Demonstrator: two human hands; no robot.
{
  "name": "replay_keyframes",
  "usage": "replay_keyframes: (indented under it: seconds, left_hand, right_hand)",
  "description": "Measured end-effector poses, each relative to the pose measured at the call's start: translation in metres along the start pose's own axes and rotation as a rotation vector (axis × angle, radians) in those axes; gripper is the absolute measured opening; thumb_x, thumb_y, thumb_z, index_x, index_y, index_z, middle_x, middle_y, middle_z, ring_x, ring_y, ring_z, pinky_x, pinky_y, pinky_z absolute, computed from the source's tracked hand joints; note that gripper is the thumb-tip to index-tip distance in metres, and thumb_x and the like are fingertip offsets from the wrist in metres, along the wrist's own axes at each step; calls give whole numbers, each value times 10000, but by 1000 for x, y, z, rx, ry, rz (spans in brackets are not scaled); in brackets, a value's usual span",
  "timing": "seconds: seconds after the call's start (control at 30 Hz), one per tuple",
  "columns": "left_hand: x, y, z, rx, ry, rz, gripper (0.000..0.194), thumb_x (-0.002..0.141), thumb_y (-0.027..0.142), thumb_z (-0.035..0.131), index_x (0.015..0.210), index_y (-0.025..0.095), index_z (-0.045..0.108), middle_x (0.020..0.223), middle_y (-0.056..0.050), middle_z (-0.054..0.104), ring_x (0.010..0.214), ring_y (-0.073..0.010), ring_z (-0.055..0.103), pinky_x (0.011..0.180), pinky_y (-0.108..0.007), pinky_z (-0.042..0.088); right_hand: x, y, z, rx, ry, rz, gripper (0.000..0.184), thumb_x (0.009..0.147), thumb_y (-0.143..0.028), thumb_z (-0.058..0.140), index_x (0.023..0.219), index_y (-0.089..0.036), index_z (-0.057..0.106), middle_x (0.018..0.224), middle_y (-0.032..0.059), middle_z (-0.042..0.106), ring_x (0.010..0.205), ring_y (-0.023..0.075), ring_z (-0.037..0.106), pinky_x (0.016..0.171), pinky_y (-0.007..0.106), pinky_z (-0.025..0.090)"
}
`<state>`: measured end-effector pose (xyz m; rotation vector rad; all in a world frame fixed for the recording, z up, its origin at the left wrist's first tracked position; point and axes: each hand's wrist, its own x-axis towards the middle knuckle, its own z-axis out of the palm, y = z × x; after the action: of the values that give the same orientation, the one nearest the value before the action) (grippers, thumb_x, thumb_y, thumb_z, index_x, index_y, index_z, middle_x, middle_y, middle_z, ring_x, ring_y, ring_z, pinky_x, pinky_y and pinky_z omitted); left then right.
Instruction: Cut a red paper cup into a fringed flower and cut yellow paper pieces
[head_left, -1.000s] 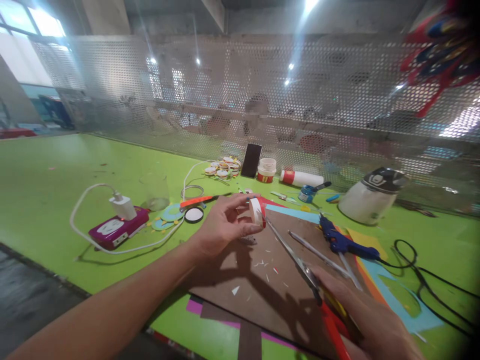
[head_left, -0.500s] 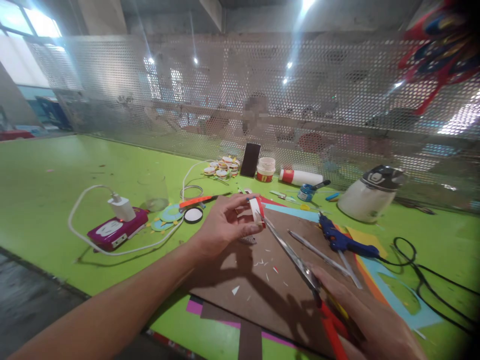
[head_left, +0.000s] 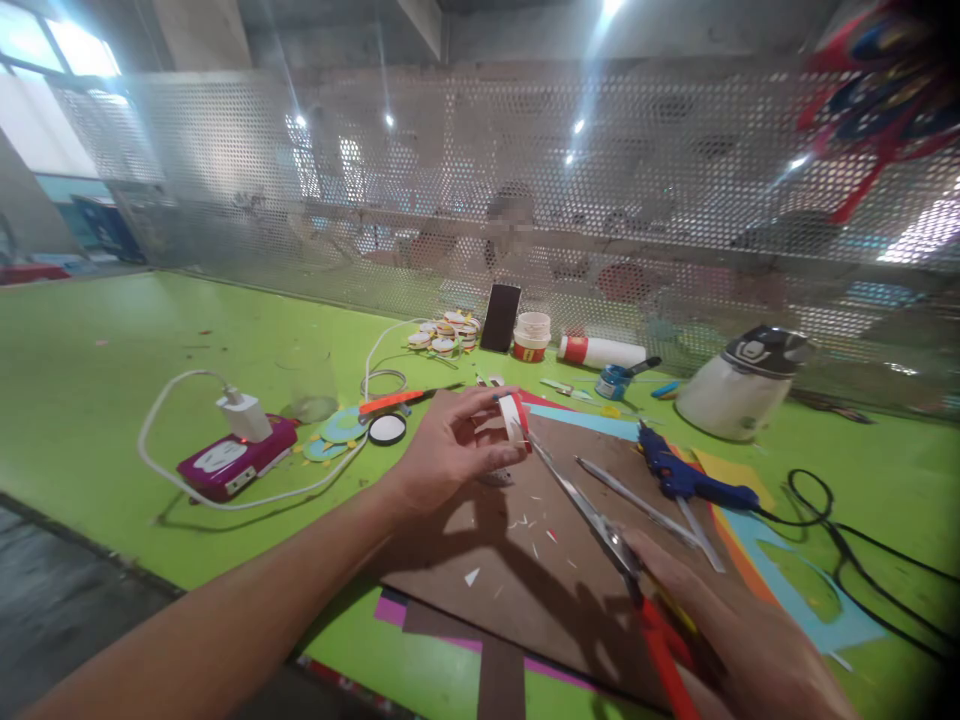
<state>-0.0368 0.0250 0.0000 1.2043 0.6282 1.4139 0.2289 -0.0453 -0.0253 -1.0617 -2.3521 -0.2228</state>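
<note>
Between the thumb and fingers of my left hand [head_left: 442, 450] is a small white paper ring with a red edge [head_left: 513, 420], raised above a brown board [head_left: 450, 560]. My right hand [head_left: 720, 620] grips scissors [head_left: 592, 520] with red and yellow handles. Their long blades point up and left, and the tips meet the ring's red edge; whether they are cutting into it I cannot tell. Small white and red paper scraps [head_left: 471, 577] lie on the board below. A silver pen-like tool [head_left: 637, 505] rests to the right of the blades.
A blue glue gun [head_left: 694, 485] with a black cord lies right, on coloured paper. Behind stand a kettle [head_left: 739, 385], a blue jar [head_left: 613, 382], a white roll [head_left: 607, 353], paper cups [head_left: 531, 338] and a phone [head_left: 500, 318]. A purple power strip [head_left: 236, 460] sits left.
Both hands, the ring and the scissors stay almost in place. The view shifts very slightly.
</note>
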Motion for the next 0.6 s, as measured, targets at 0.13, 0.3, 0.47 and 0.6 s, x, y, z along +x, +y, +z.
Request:
replay_keyframes:
  seconds: [0.13,0.3,0.47,0.6]
  left_hand:
    - [1,-1,-1,-12,14,7,519,606,80,841,1099,190,721,1095,-76,708,978,-205,666,917,-393,536]
    - [1,-3,-2,-54,-1,-14,544,596,79,849,1110,196,714,1109,-80,708,998,-205,659,912,-382,533]
    - [1,-2,-1,-19,-7,-14,547,615,82,834,1135,187,702,1156,-97,679,1016,-220,654,935,-405,516]
    - [0,-3,0,-7,-6,13,529,619,100,835,1124,187,703,1182,-96,655,1019,-220,648,931,-396,516]
  right_hand:
    - [0,1,1,-5,5,-8,449,922,-251,450,1370,-275,441,1025,70,754,836,217,748,594,255,584]
    - [3,6,1,-40,32,-63,419,901,-251,454,1319,-249,481,1001,77,764,762,211,751,576,254,583]
    - [3,4,0,-32,15,-55,400,903,-279,474,1302,-256,486,954,73,769,761,226,755,543,251,575]
    - [0,0,-2,-65,-7,-22,411,929,-277,433,1340,-263,446,984,92,771,813,247,760,556,273,586]
